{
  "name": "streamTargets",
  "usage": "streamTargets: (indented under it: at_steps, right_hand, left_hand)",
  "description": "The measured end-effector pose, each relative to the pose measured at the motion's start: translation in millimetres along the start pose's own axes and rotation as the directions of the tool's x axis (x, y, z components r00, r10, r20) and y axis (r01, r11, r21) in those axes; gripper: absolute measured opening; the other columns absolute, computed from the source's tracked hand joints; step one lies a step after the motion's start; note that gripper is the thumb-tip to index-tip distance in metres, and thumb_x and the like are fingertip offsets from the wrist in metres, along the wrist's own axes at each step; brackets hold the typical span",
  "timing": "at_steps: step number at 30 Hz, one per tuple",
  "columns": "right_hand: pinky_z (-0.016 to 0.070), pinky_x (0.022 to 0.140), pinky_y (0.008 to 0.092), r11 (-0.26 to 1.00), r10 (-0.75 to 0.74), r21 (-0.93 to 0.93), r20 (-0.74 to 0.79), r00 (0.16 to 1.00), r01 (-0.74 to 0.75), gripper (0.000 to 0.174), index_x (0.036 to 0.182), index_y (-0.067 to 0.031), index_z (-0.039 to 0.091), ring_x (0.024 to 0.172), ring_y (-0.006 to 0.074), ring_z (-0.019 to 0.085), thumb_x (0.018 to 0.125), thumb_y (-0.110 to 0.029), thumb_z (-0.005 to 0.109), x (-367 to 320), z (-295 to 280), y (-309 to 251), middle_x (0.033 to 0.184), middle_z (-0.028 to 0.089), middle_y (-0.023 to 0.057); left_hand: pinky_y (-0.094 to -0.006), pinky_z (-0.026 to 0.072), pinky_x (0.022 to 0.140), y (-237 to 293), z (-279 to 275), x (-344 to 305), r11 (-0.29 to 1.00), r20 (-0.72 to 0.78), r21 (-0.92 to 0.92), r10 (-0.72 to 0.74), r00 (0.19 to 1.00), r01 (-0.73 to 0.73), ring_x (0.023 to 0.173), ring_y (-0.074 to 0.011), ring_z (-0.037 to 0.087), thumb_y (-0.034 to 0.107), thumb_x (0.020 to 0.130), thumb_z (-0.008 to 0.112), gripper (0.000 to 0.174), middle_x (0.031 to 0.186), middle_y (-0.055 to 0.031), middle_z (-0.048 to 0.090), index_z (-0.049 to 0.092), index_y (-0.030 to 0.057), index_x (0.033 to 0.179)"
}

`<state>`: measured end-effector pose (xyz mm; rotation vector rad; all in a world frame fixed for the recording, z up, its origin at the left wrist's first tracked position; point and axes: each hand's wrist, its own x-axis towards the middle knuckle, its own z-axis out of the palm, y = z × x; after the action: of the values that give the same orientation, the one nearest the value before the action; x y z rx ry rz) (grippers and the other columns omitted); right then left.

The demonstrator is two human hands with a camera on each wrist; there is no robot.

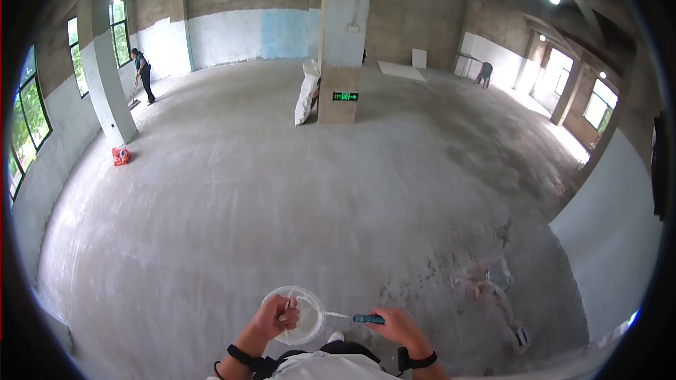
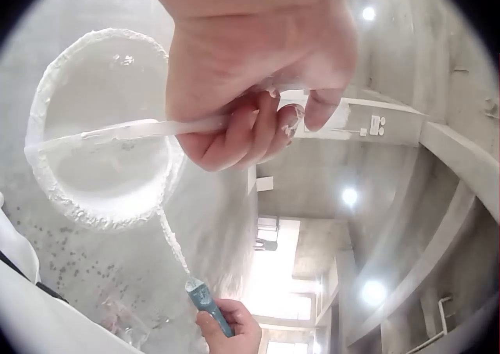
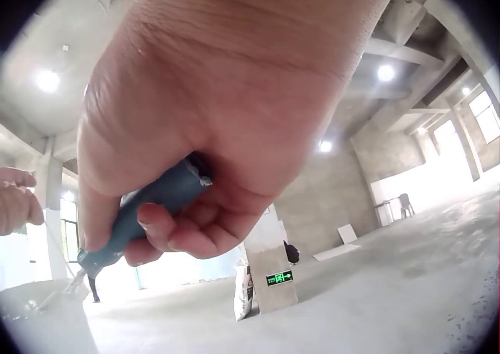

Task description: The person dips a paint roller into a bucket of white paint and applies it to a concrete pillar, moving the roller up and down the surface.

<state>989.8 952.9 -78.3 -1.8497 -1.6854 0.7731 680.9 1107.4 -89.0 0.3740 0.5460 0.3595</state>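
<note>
White top (image 1: 327,367) — wrist straps (image 1: 424,362) (black)

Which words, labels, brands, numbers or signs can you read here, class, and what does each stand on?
No word, brand or number is legible.
Green sign on the pillar: running figure and right-pointing arrow; its small lettering is unreadable.
White sack beside the pillar: any print is too small to read.

teal tool handle (image 3: 168,190), white bucket (image 2: 101,216)
</note>
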Motion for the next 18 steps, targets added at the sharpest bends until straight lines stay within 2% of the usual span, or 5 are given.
streamTargets:
  at_steps: [4, 9, 12, 16, 18]
  right_hand:
    - [0.0493, 0.065, 0.039, 0.998, -0.016, -0.055, 0.063, 0.998, 0.019, 0.024, 0.098, -0.0057, 0.069, 0.076, 0.0333, 0.065, 0.084, -0.025, 0.073, 130.2, -72.0, 10.8, 0.082, 0.068, 0.0143]
    - [0.0499, 0.065, 0.0379, 0.997, -0.012, -0.068, 0.117, 0.993, 0.02, 0.023, 0.098, -0.0057, 0.069, 0.075, 0.0321, 0.066, 0.084, -0.024, 0.073, 305.3, -120.3, 47.1, 0.082, 0.069, 0.0136]
    - [0.0504, 0.066, 0.0371, 0.989, -0.053, -0.129, 0.103, 0.993, 0.067, 0.024, 0.097, -0.0056, 0.069, 0.074, 0.0314, 0.066, 0.083, -0.024, 0.074, 419.9, -143.0, 70.4, 0.083, 0.07, 0.0132]
    - [0.0509, 0.066, 0.0359, 0.997, -0.008, -0.076, 0.104, 0.995, 0.016, 0.025, 0.094, -0.0053, 0.07, 0.073, 0.0293, 0.066, 0.08, -0.024, 0.078, 548.2, -174.2, 94.9, 0.083, 0.071, 0.0122]
    - [0.0509, 0.066, 0.0356, 0.998, 0.016, -0.056, 0.095, 0.995, -0.01, 0.025, 0.092, -0.0052, 0.07, 0.073, 0.0288, 0.066, 0.079, -0.025, 0.079, 610.1, -206.9, 98.0, 0.084, 0.071, 0.0118]
  left_hand:
    - [-0.0282, 0.0258, 0.052, 101.9, 17.7, 86.3, 0.997, -0.02, -0.035, 0.072, 0.997, -0.073, 0.049, -0.011, 0.03, 0.021, 0.089, 0.042, 0.018, 0.055, 0.0031, 0.037, 0.053, 0.0109, 0.081]
    - [-0.0281, 0.0254, 0.052, 217.1, 4.4, 218.9, 0.988, 0.036, -0.036, 0.152, 0.988, -0.151, 0.051, -0.0111, 0.03, 0.023, 0.09, 0.043, 0.018, 0.055, 0.002, 0.036, 0.053, 0.0098, 0.081]
    - [-0.0283, 0.025, 0.052, 278.8, -4.3, 306.2, 0.99, 0.027, -0.025, 0.136, 0.99, -0.136, 0.053, -0.0107, 0.03, 0.023, 0.091, 0.044, 0.017, 0.058, 0.0018, 0.036, 0.052, 0.0099, 0.084]
    - [-0.0281, 0.0245, 0.052, 362.5, -12.1, 407.5, 0.994, 0.097, -0.086, 0.078, 0.992, -0.07, 0.054, -0.0107, 0.029, 0.022, 0.093, 0.043, 0.015, 0.06, 0.0024, 0.035, 0.051, 0.0104, 0.087]
    - [-0.0277, 0.0242, 0.052, 420.6, -2.1, 453.3, 0.994, 0.067, -0.098, 0.054, 0.996, -0.047, 0.054, -0.0107, 0.029, 0.022, 0.092, 0.044, 0.015, 0.06, 0.0022, 0.036, 0.052, 0.0106, 0.086]
